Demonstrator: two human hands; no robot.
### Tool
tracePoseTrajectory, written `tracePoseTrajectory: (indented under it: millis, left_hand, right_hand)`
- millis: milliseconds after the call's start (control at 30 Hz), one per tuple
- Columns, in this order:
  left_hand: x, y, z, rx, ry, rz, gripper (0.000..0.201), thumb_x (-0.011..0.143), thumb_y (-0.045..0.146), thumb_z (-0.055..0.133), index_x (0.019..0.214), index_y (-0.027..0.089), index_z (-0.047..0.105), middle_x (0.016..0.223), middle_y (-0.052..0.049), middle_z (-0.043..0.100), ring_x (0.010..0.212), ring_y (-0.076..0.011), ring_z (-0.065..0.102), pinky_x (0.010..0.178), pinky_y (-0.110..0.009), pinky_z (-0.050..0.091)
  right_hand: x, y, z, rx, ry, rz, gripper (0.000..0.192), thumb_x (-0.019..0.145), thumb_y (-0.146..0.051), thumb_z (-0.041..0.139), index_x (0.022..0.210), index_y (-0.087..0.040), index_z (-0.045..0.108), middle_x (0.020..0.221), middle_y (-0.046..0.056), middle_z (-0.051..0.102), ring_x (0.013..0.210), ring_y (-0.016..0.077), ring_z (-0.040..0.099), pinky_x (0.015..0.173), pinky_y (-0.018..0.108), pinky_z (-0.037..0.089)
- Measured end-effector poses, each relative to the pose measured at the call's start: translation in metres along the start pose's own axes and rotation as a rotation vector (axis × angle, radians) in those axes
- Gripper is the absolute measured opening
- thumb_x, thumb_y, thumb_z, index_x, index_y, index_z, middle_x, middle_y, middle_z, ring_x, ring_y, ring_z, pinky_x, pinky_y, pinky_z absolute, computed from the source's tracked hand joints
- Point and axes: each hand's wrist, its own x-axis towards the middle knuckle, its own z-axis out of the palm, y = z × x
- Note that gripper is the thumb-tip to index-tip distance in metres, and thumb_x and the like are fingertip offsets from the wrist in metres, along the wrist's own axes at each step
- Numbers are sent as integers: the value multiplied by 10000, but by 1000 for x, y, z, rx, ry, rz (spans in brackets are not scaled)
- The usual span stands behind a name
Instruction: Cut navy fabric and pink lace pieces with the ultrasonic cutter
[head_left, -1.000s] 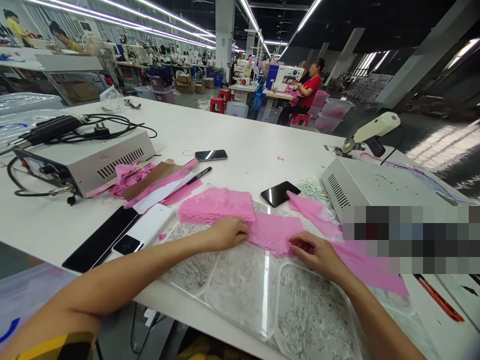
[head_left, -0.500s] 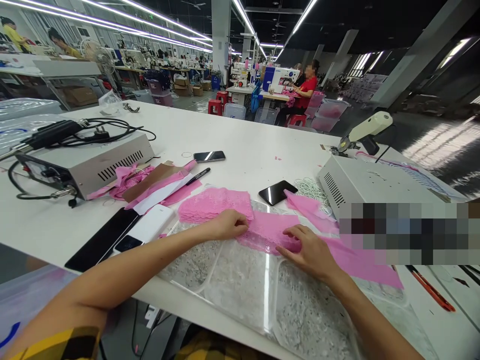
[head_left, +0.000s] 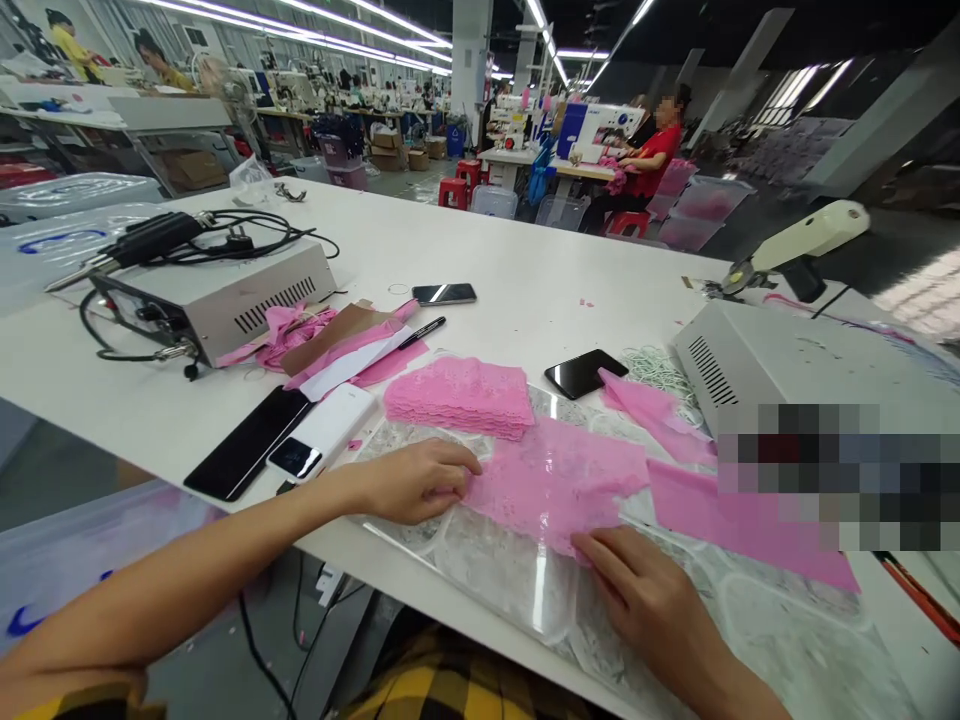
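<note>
A single pink lace fabric piece (head_left: 551,475) lies spread over the clear plastic-covered sheet (head_left: 499,575) in front of me. My left hand (head_left: 416,480) pinches its left edge between thumb and fingers. At its lower right corner, my right hand (head_left: 645,580) grips the edge with fingertips pressed together. Just beyond my left hand sits a neat stack of pink lace pieces (head_left: 457,395). To the right lie a flat pink strip (head_left: 750,525) and a crumpled pink scrap (head_left: 656,420).
A grey box unit (head_left: 225,300) with a corded handheld tool (head_left: 154,240) stands left; another grey box (head_left: 817,350) is at right. Phones (head_left: 585,373), a white power bank (head_left: 330,430), a pen (head_left: 422,332) and a cutting machine (head_left: 795,245) share the table. A person in red sits farther off.
The lace piece has come nearer and spread out more, away from the stack. My left hand has left the stack's edge; my right hand has moved down and closed on the piece's corner.
</note>
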Motion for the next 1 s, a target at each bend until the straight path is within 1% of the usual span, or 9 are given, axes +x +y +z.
tracePoseTrajectory:
  millis: [133, 233, 367, 433, 567, 667, 733, 833, 1000]
  left_hand:
    - [-28, 10, 1, 97, -76, -16, 210, 844, 90, 469, 760, 202, 627, 1229, -97, 639, 1144, -234, 594, 998, -380, 455]
    - [-37, 15, -2, 98, -57, -15, 176, 790, 85, 508, 718, 205, 615, 1141, -84, 673, 1068, -229, 627, 997, -386, 446]
    - [-25, 19, 0, 154, 22, -1, 147, 828, 143, 527, 821, 203, 661, 1087, -82, 691, 1000, -216, 642, 944, -367, 464]
    - [-13, 21, 8, 227, 32, 36, 169, 883, 197, 517, 946, 184, 673, 1173, -106, 665, 1071, -233, 620, 966, -379, 451]
    - [3, 23, 30, 322, -9, 114, 231, 931, 307, 529, 1068, 168, 654, 1223, -120, 645, 1132, -256, 598, 1045, -432, 393]
    - [2, 19, 37, 303, -2, 100, 227, 944, 319, 523, 1058, 178, 661, 1189, -100, 662, 1088, -244, 619, 1050, -439, 382]
    - [1, 17, 36, 255, 13, 89, 228, 953, 320, 511, 1053, 192, 671, 1173, -89, 672, 1095, -237, 615, 1042, -426, 391]
    - [12, 21, 31, 148, 56, 17, 282, 956, 380, 507, 1093, 196, 672, 1176, -96, 671, 1107, -233, 610, 990, -391, 440]
    - [72, 44, 36, 3, 162, -261, 502, 856, 575, 588, 1157, 176, 631, 1190, -104, 653, 1091, -265, 608, 936, -409, 480]
  right_hand:
    - [3, -26, 1, 85, -55, -94, 289, 875, -63, 457, 1034, -213, 647, 869, 51, 688, 784, 166, 639, 694, 277, 545]
    - [11, -25, -4, 229, -151, -66, 282, 866, -89, 461, 1037, -215, 646, 877, 57, 679, 782, 163, 637, 678, 272, 541]
    - [40, -8, 2, 331, -169, 167, 199, 907, -186, 462, 926, -216, 658, 850, 57, 668, 725, 153, 625, 619, 264, 504]
    - [63, -3, 17, 331, -272, 360, 166, 899, -246, 492, 877, -204, 652, 822, 55, 662, 695, 165, 609, 589, 279, 471]
    - [103, -5, 54, 316, -298, 446, 79, 772, -218, 656, 842, -190, 633, 852, 64, 667, 770, 205, 609, 650, 304, 449]
    - [117, -1, 66, 352, -262, 508, 74, 766, -123, 596, 734, -189, 605, 800, 48, 664, 736, 179, 602, 657, 289, 441]
    - [119, 7, 61, 410, -217, 559, 109, 791, -135, 561, 704, -195, 590, 723, 19, 648, 672, 152, 590, 623, 268, 441]
    - [119, 22, 38, 522, -115, 647, 140, 828, -236, 535, 700, -197, 578, 634, -5, 617, 580, 134, 574, 540, 247, 448]
    - [128, 44, -3, 637, 144, 758, 240, 797, -416, 545, 704, -194, 551, 568, -7, 590, 475, 131, 545, 457, 259, 465]
